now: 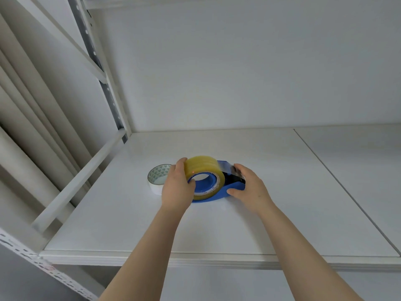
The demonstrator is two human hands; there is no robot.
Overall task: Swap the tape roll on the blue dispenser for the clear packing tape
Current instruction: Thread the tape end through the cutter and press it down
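Observation:
The blue dispenser (233, 189) lies on its side on the white shelf board (217, 227). A yellowish clear packing tape roll (205, 168) sits around its blue hub. My left hand (176, 190) grips the roll's left side, fingers over the top and thumb at the hub. My right hand (249, 187) holds the dispenser's cutter end, where a strip of clear tape runs from the roll. A white tape roll (157, 178) with a green-patterned core lies flat just left of my left hand, partly hidden by it.
The shelf has a white back wall and a perforated metal upright (104, 83) at the left. A seam (338, 177) separates this board from another on the right. The front edge (195, 260) runs below my forearms.

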